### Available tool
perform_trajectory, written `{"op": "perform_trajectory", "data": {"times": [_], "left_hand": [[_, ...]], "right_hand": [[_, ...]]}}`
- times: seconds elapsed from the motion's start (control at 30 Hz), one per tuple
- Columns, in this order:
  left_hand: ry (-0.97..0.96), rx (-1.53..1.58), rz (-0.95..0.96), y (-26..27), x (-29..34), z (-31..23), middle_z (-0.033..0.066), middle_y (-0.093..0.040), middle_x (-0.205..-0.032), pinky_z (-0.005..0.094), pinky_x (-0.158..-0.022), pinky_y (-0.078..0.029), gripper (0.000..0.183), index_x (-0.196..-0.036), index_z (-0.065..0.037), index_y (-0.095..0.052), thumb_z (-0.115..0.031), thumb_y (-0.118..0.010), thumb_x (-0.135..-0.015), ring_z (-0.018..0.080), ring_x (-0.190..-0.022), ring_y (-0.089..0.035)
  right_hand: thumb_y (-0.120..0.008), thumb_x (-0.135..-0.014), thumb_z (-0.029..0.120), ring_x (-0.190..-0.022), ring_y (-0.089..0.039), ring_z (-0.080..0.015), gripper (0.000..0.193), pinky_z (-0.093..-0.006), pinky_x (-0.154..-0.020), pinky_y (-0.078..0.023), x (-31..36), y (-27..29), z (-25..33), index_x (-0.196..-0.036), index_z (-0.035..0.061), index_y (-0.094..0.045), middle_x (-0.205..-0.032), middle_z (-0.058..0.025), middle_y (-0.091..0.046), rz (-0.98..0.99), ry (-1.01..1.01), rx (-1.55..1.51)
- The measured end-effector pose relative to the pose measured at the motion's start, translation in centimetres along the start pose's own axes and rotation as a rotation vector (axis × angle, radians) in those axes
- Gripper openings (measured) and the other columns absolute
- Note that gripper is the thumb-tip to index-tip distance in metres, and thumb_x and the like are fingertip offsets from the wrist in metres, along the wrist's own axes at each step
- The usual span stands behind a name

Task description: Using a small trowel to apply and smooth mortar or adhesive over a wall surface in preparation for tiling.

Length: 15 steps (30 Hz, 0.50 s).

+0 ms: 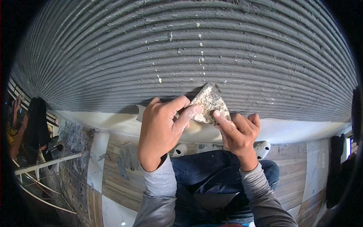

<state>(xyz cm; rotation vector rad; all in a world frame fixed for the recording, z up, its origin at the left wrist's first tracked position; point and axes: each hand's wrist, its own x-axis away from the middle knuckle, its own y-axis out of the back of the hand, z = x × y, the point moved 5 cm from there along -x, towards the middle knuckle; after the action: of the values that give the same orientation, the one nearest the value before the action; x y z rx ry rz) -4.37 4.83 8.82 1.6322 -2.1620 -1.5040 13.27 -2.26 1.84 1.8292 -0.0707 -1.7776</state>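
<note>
A triangular putty knife (208, 103), its metal blade crusted with pale dried plaster, is held between my two hands in front of a grey ribbed wall (242, 72). My right hand (242, 132) is closed round its handle end, with a finger pressed on the blade. The handle is mostly hidden. My left hand (160, 126), dusted white, pinches the blade's left edge between thumb and forefinger. Behind the left hand's knuckles pokes a pale, flat corner (140, 113); what it belongs to is hidden. The blade's tip is close to the ribs; contact cannot be made out.
White specks dot the ribs. A smooth pale strip (295, 130) borders the wall's lower edge. Wood-look floor tiles (121, 181) lie below, with grey smears. My knees in jeans (204, 166) are close under my hands. A white metal frame (49, 164) and another person (36, 125) are at left.
</note>
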Motion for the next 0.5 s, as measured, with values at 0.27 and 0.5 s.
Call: {"op": "perform_trajectory", "data": {"times": [0.27, 0.5], "left_hand": [[-0.018, -0.084, -0.041, -0.3, -0.3, -0.2, 0.0094, -0.058, -0.055, 0.0373, -0.064, -0.037, 0.029, -0.078, -0.007, -0.064, -0.032, -0.069, -0.093, 0.0310, -0.050, -0.052], [-0.032, 0.039, -0.067, -0.2, -0.3, -0.1, 0.0116, -0.057, -0.056, 0.0385, -0.063, -0.037, 0.030, -0.079, -0.007, -0.064, -0.033, -0.069, -0.093, 0.0325, -0.051, -0.051]], "right_hand": [[-0.073, -0.072, 0.022, -0.053, -0.033, -0.0112, 0.060, -0.0306, -0.060, -0.023, 0.3, -0.3, -0.1, -0.129, 0.0384, -0.069, -0.065, 0.0057, -0.033, 0.000, 0.014, 0.092], [-0.075, -0.072, 0.021, -0.053, -0.035, -0.0102, 0.059, -0.0300, -0.060, -0.021, 0.8, -0.6, 0.3, -0.128, 0.0386, -0.070, -0.066, 0.0060, -0.036, -0.096, 0.001, 0.109]]}}
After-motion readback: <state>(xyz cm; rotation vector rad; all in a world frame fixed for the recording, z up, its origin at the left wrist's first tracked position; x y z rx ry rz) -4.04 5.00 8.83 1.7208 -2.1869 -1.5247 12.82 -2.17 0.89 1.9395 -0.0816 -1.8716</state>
